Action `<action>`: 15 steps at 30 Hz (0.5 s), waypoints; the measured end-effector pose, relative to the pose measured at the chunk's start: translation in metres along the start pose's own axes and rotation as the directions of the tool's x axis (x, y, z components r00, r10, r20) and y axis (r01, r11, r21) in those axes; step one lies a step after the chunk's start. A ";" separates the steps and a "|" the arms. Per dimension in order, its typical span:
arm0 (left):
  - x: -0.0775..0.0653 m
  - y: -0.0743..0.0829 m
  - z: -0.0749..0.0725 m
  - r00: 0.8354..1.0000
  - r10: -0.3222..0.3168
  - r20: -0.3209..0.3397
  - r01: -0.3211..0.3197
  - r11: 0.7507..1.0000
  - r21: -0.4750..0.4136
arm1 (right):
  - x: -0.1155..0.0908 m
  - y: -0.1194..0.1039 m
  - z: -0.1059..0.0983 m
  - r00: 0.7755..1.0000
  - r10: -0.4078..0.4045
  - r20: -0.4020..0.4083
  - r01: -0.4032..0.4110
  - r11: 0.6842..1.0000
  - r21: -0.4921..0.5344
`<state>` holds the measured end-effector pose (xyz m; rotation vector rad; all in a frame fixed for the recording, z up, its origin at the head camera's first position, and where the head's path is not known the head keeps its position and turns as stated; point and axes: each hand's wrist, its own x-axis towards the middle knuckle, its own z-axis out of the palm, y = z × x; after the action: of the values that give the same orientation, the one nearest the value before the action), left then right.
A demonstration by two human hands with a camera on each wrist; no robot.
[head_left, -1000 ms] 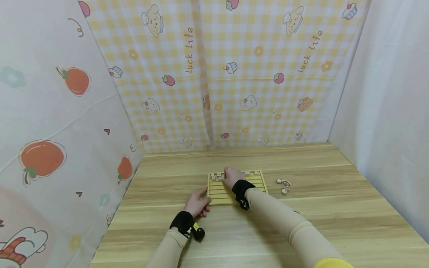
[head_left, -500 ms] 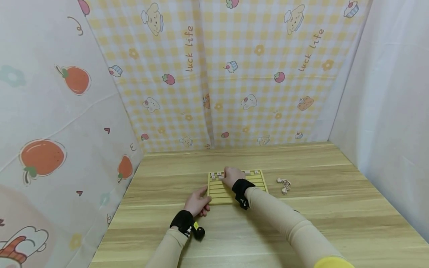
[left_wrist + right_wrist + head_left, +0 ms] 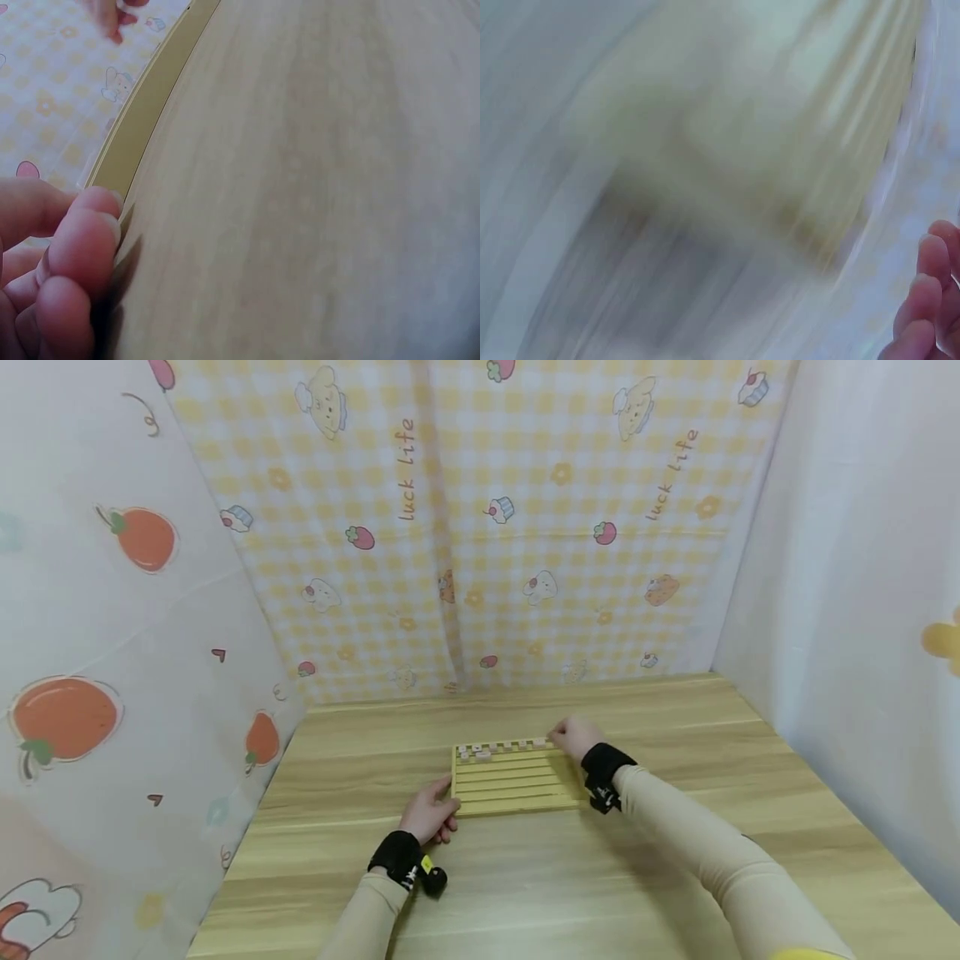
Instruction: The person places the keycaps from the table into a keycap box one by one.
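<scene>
A yellow grooved board (image 3: 517, 787) lies on the table, with small pale tiles (image 3: 483, 757) in its top two rows. My left hand (image 3: 429, 816) grips its near left corner, the thumb by the front edge; up close in the left wrist view, bent fingertips (image 3: 82, 244) meet the board's side (image 3: 142, 120). Over the far right corner hovers my right hand (image 3: 576, 739), covering that corner. Its fingers (image 3: 922, 304) look loosely bent in the right wrist view, and no tile shows between them. The board (image 3: 780, 127) is blurred there.
A wood-grain table (image 3: 495, 885) stretches around the board. Behind it hangs a yellow checked curtain (image 3: 480, 568), with a patterned white cloth (image 3: 157, 635) at the left and a white one (image 3: 847, 568) at the right. The right wrist blocks the spot of the loose tiles.
My right hand has left the second row and moved right to the far right corner, uncovering tiles in the top row. The left hand stays put; the head view has shifted slightly.
</scene>
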<state>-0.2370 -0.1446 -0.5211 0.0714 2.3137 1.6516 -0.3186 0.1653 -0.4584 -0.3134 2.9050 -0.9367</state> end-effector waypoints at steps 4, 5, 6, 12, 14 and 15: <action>-0.001 0.001 -0.001 1.000 0.009 -0.015 -0.009 1.000 0.017 | -0.006 0.032 -0.021 0.996 0.093 0.003 -0.093 0.996 0.005; -0.002 0.001 -0.001 1.000 0.007 -0.014 -0.007 1.000 0.014 | -0.008 0.040 -0.024 0.993 0.114 0.008 -0.114 0.993 -0.017; -0.002 0.001 0.000 1.000 0.010 -0.013 -0.010 1.000 0.013 | -0.011 0.048 -0.027 0.991 0.132 0.017 -0.131 0.990 -0.050; -0.002 -0.001 0.002 1.000 0.018 -0.002 -0.018 1.000 0.005 | -0.026 0.073 -0.038 0.986 0.139 0.091 -0.120 0.975 -0.185; -0.002 -0.001 0.002 1.000 0.021 -0.006 -0.021 1.000 0.006 | -0.030 0.076 -0.040 0.986 0.124 0.109 -0.104 0.980 -0.170; -0.001 0.000 0.002 1.000 0.026 -0.009 -0.026 1.000 0.008 | -0.031 0.076 -0.040 0.988 0.103 0.112 -0.085 0.983 -0.161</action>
<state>-0.2351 -0.1433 -0.5217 0.0958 2.3352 1.6589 -0.3064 0.2555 -0.4700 -0.2302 2.8588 -0.6554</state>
